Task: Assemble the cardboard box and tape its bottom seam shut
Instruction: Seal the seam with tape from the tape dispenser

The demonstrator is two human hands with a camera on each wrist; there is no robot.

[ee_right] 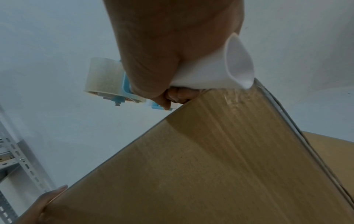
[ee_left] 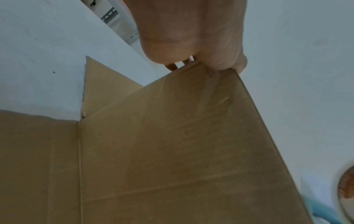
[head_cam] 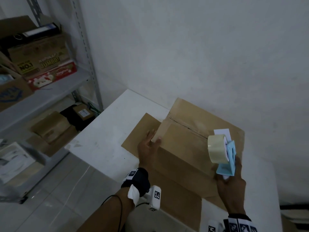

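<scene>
The brown cardboard box (head_cam: 182, 148) stands on the white table (head_cam: 107, 131) with its closed flaps facing up. Their seam (head_cam: 189, 127) runs from the far left corner toward the right. My left hand (head_cam: 149, 143) grips the box's upper left edge, thumb on top and fingers down the side; the left wrist view shows this grip on the box (ee_left: 172, 136). My right hand (head_cam: 231, 181) holds a light blue tape dispenser (head_cam: 228, 158) carrying a clear tape roll (head_cam: 217, 148) at the seam's right end. In the right wrist view the roll (ee_right: 104, 75) sits above the box's edge (ee_right: 210, 159).
Loose flaps lie spread flat on the table to the left (head_cam: 140, 131) and toward me (head_cam: 184, 206). A white wall stands close behind the box. A metal shelf (head_cam: 50, 91) with cartons and binders stands at the left, across a gap of tiled floor.
</scene>
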